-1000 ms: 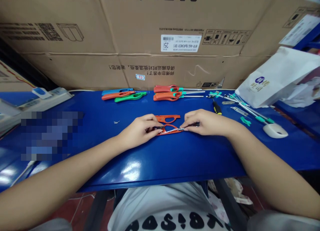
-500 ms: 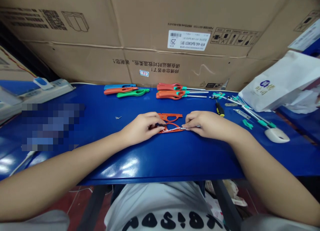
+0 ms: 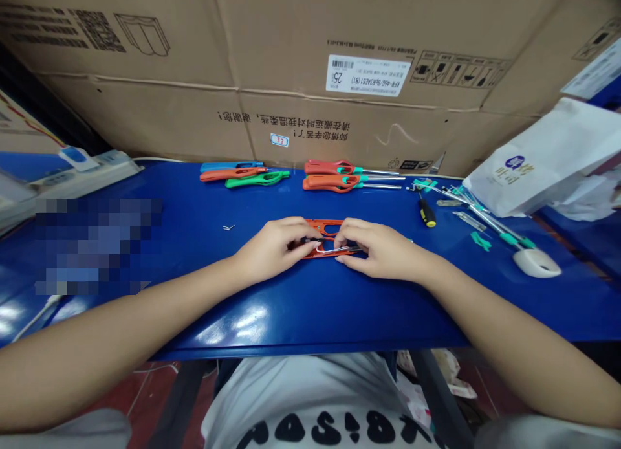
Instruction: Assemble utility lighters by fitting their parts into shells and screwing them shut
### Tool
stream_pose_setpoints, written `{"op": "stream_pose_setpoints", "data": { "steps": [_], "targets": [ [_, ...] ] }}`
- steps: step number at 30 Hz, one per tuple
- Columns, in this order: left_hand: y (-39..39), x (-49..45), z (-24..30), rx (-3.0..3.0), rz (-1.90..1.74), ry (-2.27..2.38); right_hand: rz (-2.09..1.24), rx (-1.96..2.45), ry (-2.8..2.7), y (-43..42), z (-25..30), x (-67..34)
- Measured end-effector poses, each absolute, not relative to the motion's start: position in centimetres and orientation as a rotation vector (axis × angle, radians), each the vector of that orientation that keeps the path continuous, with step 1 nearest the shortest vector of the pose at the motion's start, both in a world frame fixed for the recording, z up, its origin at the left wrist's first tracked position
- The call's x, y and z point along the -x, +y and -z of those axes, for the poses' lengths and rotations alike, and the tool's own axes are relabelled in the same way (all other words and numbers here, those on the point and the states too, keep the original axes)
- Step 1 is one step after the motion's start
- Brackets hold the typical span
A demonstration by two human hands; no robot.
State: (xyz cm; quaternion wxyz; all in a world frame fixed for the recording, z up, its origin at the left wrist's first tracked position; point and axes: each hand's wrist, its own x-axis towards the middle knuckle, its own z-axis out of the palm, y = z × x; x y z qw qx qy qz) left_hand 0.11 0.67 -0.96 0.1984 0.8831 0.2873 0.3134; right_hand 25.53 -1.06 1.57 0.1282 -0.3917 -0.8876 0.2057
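Observation:
Before me an orange lighter casing half lies with its inside up, a thin white wire and a metal tube running along it. Just behind it is a second orange casing half. My left hand is closed, thumb and finger pinching a small black part at the casing's left end. Over the right end curls my right hand, its thumb at the near edge and its fingers across the casing and tube. The palm side of both hands is hidden.
Several lighters and blue, red and green casings line the back against a large cardboard box. At right are a screwdriver, loose metal tubes and teal pieces, a white object and a paper bag. Small screws lie left.
My right hand has slid left along the metal tube, from beyond its right end to over the casing. My left hand keeps its pinch at the same spot.

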Motion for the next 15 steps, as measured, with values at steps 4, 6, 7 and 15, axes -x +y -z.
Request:
{"op": "stream_pose_setpoints", "data": {
  "steps": [4, 6, 7, 15],
  "targets": [
    [0.63, -0.22, 1.03, -2.473, -0.92, 0.771, -0.653, 1.213, -2.548, -1.07, -1.41, -25.21],
    [0.65, -0.26, 1.12, -2.476, -0.931, 0.757, -0.683, 1.237, -2.545, -1.15, -1.5, -25.13],
    [0.66, -0.28, 1.17, -2.477, -0.932, 0.754, -0.689, 1.246, -2.546, -1.21, -1.54, -25.09],
    [0.7, -0.35, 1.25, -2.499, -0.947, 0.709, -0.576, 1.231, -2.581, -1.43, -1.35, -24.89]
  ]
}}
